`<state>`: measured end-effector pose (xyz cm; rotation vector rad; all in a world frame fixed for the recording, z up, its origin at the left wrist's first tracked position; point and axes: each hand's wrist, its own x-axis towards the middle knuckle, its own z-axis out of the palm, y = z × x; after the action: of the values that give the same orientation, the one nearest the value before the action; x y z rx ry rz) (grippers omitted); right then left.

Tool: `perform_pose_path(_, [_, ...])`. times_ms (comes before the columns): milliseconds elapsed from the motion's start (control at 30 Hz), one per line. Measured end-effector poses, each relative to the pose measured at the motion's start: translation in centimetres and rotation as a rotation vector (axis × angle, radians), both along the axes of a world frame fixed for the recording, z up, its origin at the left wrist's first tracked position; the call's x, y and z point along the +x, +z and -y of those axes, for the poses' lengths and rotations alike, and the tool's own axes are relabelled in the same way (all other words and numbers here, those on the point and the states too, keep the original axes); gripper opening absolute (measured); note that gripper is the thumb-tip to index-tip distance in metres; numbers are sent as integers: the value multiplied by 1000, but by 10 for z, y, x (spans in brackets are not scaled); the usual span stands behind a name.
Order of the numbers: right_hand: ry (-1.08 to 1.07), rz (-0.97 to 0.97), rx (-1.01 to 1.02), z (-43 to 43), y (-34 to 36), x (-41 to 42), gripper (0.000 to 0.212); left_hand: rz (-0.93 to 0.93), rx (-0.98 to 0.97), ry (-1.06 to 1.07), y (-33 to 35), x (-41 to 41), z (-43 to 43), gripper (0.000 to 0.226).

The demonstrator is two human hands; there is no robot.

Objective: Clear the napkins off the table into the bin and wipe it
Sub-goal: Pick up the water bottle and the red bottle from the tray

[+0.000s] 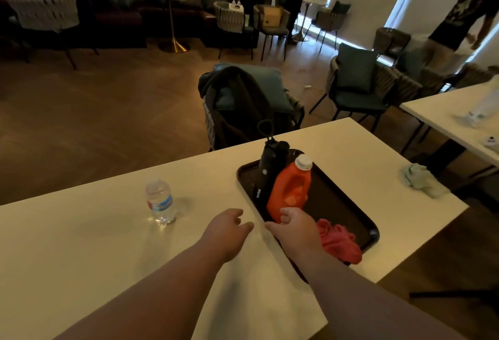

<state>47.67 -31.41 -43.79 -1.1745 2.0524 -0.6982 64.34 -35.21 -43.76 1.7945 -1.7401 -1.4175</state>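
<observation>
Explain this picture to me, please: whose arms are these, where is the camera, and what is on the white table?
There is no machine here. A person wears one wide-angle camera on the head, looking forward and down, so the two bare arms you see are that person's own.

On the white table stands a small water bottle. A dark tray holds an orange jug, a black folded umbrella and a crumpled red cloth. A pale green cloth lies near the table's far right edge.

The left hand is over the table, loosely curled, holding nothing. The right hand is at the tray's near edge by the jug; whether it grips anything I cannot tell.
</observation>
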Motion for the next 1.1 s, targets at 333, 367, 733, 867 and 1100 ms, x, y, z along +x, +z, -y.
perform_pose_path(333, [-190, -26, -212, 26, 33, -57, 34, -177, -45, -80, 29, -82, 21, 55])
perform_pose_path(367, [-188, -15, -205, 29, 35, -58, 32, -171, -47, -84, 31, -85, 23, 55])
perform_pose_path(733, [-117, -63, -199, 43, 31, -57, 23, -215, -65, -34, 30, -94, 34, 51])
perform_pose_path(867, [-33, -118, -219, 36, 40, -51, 25, -237, -100, -16, 38, -83, 35, 47])
perform_pose_path(1100, [112, -178, -293, 26, 62, -18, 28, -173, -206, 27, 58, -49, 31, 50])
